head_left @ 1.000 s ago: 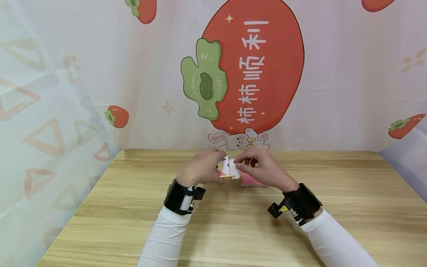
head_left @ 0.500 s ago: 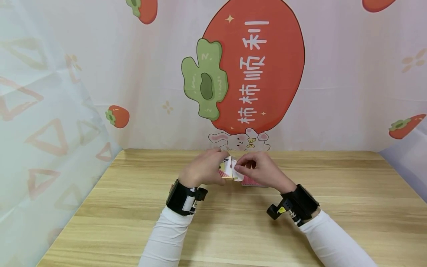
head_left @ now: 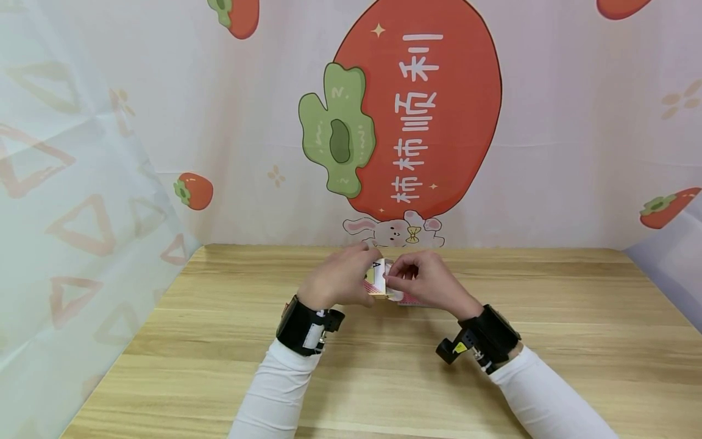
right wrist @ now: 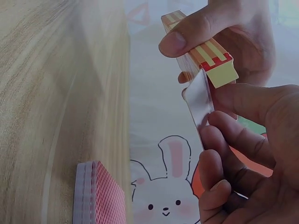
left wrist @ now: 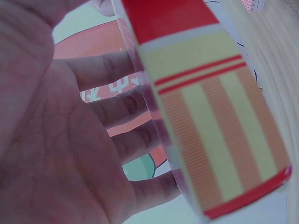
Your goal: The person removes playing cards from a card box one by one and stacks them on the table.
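Left hand [head_left: 341, 277] clamped on the card box [left wrist: 210, 116], whose long axis points at the right hand [head_left: 430, 279]. The latter pinches a white flap [right wrist: 198, 103] there; red-backed deck [right wrist: 110, 198] nearer right.

Open tabletop [head_left: 378, 384] between your forearms [head_left: 276, 390] and out to both sides: room to pass. Backdrop cloth [head_left: 247, 122] walls off the far edge. Card stack [right wrist: 110, 200] obstructs low passage beneath your right hand [head_left: 428, 280]. Box [left wrist: 210, 116] and thin white piece [right wrist: 198, 102] bridge the gap to your left hand [head_left: 340, 277].
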A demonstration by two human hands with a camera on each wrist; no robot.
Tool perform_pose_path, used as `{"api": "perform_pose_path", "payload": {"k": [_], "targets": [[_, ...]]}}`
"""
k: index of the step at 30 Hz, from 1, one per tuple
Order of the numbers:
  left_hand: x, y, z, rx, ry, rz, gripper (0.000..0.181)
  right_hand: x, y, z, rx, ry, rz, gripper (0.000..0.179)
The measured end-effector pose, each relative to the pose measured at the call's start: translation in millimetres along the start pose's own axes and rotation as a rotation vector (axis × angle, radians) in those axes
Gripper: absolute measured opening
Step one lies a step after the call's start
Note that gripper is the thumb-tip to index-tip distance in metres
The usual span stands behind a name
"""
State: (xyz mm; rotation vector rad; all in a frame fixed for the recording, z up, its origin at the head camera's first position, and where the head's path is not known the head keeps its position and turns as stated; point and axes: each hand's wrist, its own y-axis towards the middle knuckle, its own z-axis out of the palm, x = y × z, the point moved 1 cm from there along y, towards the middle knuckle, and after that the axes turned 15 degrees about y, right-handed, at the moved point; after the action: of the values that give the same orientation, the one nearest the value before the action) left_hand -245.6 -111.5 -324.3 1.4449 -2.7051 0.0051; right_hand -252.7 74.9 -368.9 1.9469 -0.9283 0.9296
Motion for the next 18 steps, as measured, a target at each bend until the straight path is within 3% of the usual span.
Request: {"api": "perform_pose_path", "payload": {"k": [18], "targets": [[-5.3, 2.5, 0.7, -0.008, 0.055, 0.018, 0.063, 0.7, -1.4, 5.5, -0.031, -0.023, 0.05, 0.013]]}}
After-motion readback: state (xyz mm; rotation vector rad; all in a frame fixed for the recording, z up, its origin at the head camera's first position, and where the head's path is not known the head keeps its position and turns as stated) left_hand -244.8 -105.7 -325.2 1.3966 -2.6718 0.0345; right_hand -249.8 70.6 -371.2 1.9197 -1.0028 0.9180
